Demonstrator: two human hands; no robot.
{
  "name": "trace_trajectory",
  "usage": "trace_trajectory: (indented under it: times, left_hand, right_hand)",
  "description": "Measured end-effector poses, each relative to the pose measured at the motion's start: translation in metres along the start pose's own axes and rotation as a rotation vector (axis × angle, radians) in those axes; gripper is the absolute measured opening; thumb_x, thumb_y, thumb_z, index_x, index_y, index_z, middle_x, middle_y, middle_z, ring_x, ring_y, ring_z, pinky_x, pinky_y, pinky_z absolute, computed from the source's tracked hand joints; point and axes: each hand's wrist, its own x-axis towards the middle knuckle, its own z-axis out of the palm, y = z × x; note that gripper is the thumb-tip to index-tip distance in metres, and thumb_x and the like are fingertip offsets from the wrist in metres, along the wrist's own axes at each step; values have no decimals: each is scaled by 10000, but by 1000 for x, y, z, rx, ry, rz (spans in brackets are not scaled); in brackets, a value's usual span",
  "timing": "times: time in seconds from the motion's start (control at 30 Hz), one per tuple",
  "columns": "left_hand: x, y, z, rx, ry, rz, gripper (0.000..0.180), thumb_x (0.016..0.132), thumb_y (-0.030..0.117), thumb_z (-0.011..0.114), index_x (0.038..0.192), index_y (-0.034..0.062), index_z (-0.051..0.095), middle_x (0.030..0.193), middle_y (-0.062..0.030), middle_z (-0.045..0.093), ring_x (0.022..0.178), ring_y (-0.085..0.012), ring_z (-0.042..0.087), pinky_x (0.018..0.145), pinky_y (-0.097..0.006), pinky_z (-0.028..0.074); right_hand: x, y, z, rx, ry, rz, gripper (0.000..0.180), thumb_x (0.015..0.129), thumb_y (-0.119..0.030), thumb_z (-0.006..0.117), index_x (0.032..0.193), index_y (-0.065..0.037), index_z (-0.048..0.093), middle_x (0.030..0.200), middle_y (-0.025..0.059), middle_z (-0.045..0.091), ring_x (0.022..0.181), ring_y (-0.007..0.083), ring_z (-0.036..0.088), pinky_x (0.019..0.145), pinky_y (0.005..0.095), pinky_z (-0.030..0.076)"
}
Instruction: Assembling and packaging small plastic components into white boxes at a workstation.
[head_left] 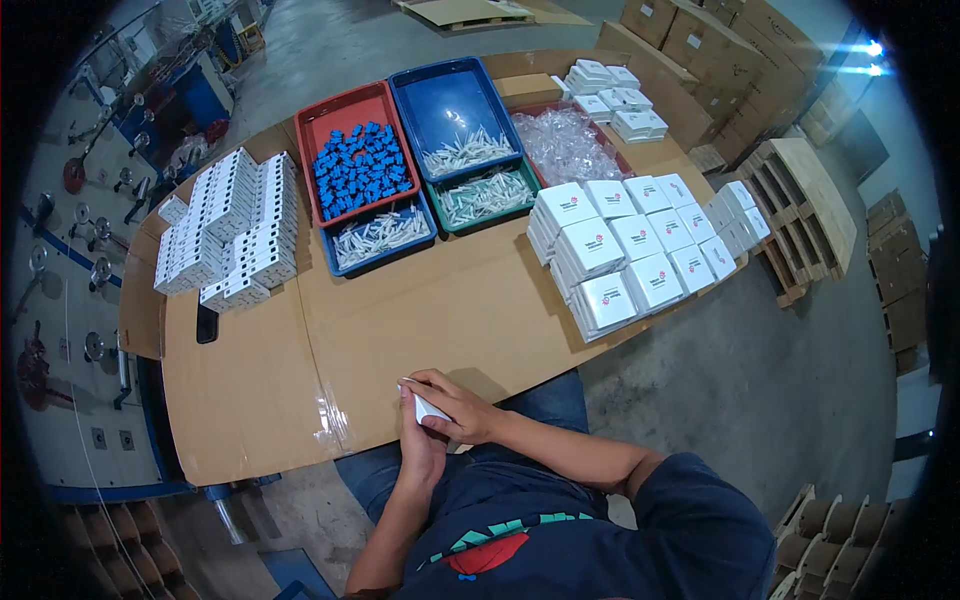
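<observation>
Close to my body, at the table's near edge, a small white box-shaped piece [430, 409] sits between my two hands. My left hand [419, 446] is closed around its left side and underside. From the right, my right hand [463, 408] wraps over it, fingers across the top and thumb along the near side. Most of the piece is hidden by the fingers, so its exact kind does not show. Both hands are just over the cardboard-covered table [400, 330].
Stacked white pieces with dark holes [235, 225] stand at the left, beside a black phone-like object [207, 324]. Beyond are a red tray [345, 100] of blue parts and blue [440, 90] and green trays of white plugs. Printed white boxes [630, 240] fill the right, near clear plastic pieces [568, 145].
</observation>
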Motion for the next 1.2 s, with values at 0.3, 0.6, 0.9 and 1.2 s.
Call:
trace_trajectory:
  times: [0.3,0.6,0.9,1.2]
  left_hand:
    - [3,-3,-3,21,-44,-42,615,1045,586,454,1477,148,433,1373,-65,543,1302,-219,528,1090,-400,435]
    - [-5,-7,-6,-40,-10,-13,607,1027,583,497,1448,148,463,1351,-61,556,1281,-218,541,1075,-395,444]
    - [0,-9,2,-109,9,-39,614,1039,567,468,1464,126,433,1365,-62,539,1307,-210,525,1092,-375,432]
    - [12,-24,10,-214,128,65,576,1039,559,456,1416,127,502,1314,-50,591,1262,-196,565,1073,-364,457]
  right_hand:
    - [5,-5,-12,-42,22,4,711,1007,-504,548,1515,-25,415,1461,237,431,1357,407,457,1137,451,379]
    - [4,-8,-3,16,0,44,765,992,-568,543,1527,-39,406,1473,245,439,1385,421,436,1148,462,367]
    - [1,0,4,-145,40,21,695,1008,-553,508,1482,-48,455,1425,249,469,1347,439,456,1131,471,380]
    - [3,7,6,-9,22,65,729,1006,-568,509,1471,-9,454,1446,272,456,1363,443,451,1139,455,375]
